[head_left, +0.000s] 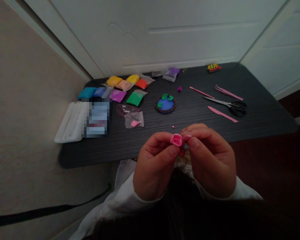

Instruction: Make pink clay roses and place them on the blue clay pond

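Rose (176,140), pink and apparently of modelling clay, is located over the near edge of the dark table (150,141). My left hand (153,163) pinches it, thumb and index finger closed on its sides. My right hand (213,163) is beside it, thumb and index finger closed on a thin pink piece (187,137); I cannot tell whether this piece touches the rose.

Just beyond my fingers lies a small pink ball (173,126). Farther out is a round blue disc (165,104), edged with brown beads and carrying green leaf shapes. A small purple piece (179,89) lies behind it.

To the right: a slim pink rod (202,92), pink tweezers (228,92), black-handled scissors (231,104) and a pink knife (222,114). To the left: a clear bag (140,116) containing pink material, a green packet (135,98), further coloured packets (118,95) and a white tray (72,121).
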### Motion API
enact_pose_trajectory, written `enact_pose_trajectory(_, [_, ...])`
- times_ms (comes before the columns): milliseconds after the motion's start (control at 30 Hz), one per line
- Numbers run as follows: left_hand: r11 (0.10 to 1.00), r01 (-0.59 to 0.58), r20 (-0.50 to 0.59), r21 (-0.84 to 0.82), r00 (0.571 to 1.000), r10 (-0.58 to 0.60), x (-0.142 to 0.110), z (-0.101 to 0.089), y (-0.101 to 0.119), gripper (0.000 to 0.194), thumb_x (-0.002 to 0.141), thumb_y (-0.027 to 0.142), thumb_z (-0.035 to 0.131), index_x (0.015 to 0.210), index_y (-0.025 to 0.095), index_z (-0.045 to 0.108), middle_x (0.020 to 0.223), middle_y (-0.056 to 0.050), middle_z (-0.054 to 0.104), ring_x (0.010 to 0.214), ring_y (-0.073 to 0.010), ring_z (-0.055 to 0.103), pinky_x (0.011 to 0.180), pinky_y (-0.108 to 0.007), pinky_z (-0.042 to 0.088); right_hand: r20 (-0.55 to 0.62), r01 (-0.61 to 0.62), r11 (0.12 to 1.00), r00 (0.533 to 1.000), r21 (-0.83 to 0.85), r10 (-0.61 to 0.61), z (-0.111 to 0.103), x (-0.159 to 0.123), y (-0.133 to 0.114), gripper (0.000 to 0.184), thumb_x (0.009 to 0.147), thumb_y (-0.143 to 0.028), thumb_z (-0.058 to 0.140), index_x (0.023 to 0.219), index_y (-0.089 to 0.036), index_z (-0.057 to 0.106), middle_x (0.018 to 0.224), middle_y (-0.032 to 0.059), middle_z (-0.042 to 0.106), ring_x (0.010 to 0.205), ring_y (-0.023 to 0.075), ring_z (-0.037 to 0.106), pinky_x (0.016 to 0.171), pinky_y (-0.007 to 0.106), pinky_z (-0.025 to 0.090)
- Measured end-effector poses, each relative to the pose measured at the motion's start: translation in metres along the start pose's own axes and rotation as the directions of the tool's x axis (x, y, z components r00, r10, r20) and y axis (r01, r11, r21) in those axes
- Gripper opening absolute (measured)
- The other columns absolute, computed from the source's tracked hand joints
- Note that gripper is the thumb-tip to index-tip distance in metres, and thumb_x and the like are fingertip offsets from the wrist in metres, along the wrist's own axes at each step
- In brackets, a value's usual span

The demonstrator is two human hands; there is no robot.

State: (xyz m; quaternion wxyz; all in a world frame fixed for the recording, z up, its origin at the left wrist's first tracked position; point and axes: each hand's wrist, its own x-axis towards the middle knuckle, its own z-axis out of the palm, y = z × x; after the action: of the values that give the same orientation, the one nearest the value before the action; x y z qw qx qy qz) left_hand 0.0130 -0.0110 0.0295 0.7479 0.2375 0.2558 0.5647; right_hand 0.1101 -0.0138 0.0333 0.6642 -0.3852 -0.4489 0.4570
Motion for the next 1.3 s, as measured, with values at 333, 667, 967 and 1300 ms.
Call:
enact_pose_trajectory(333, [1.000, -0.007, 0.000, -0.014, 1.000, 0.007, 0.0006, 0.0018, -0.0011, 0.013, 0.066, 0.013, 0.060, 0.075, 0.022, 0.062, 0.075, 0.004, 0.062, 0.069, -0.0058, 0.055, 0.067, -0.017, 0.045, 0.001, -0.005, 0.999, 1.000, -0.032, 0.005, 0.0014, -0.0021, 0.0010, 0.013, 0.073, -0.015, 0.055, 0.078, -0.024, 0.063, 0.080, 0.0007, 0.055, 0.080, 0.0139, 0.051, 0.073, 0.032, 0.043])
enact_pose_trajectory(667, [0.999, -0.032, -0.013, -0.009, 0.999, 0.032, 0.0001, 0.0014, -0.0012, 0.014, 0.065, 0.012, 0.062, 0.075, 0.022, 0.061, 0.074, 0.005, 0.062, 0.067, -0.0049, 0.054, 0.069, -0.017, 0.045, -0.007, -0.016, 1.000, 1.000, 0.016, 0.016, 0.0026, -0.0020, 0.0044, 0.012, 0.073, -0.015, 0.054, 0.077, -0.023, 0.062, 0.080, 0.0008, 0.053, 0.081, 0.0141, 0.051, 0.073, 0.031, 0.042])
enact_pose_trajectory(967, [0.998, -0.058, 0.008, -0.013, 0.998, 0.058, 0.0013, 0.0012, -0.0015, 0.014, 0.066, 0.011, 0.061, 0.075, 0.022, 0.061, 0.075, 0.006, 0.063, 0.066, -0.0042, 0.055, 0.068, -0.016, 0.045, -0.022, 0.014, 1.000, 1.000, -0.005, -0.014, 0.0037, -0.0020, 0.0030, 0.012, 0.073, -0.014, 0.054, 0.076, -0.023, 0.062, 0.078, 0.0008, 0.053, 0.081, 0.0142, 0.051, 0.073, 0.031, 0.042])
enact_pose_trajectory(1300, [0.997, -0.078, -0.075, 0.016, 0.994, 0.079, 0.0024, 0.0048, -0.0017, 0.015, 0.062, 0.011, 0.065, 0.071, 0.023, 0.062, 0.072, 0.006, 0.062, 0.069, -0.0052, 0.057, 0.066, -0.016, 0.045, -0.034, 0.028, 0.999, 0.999, -0.047, -0.030, 0.0053, -0.0037, 0.0037, 0.014, 0.071, -0.014, 0.054, 0.076, -0.024, 0.063, 0.081, 0.0010, 0.054, 0.082, 0.0148, 0.051, 0.074, 0.032, 0.043])
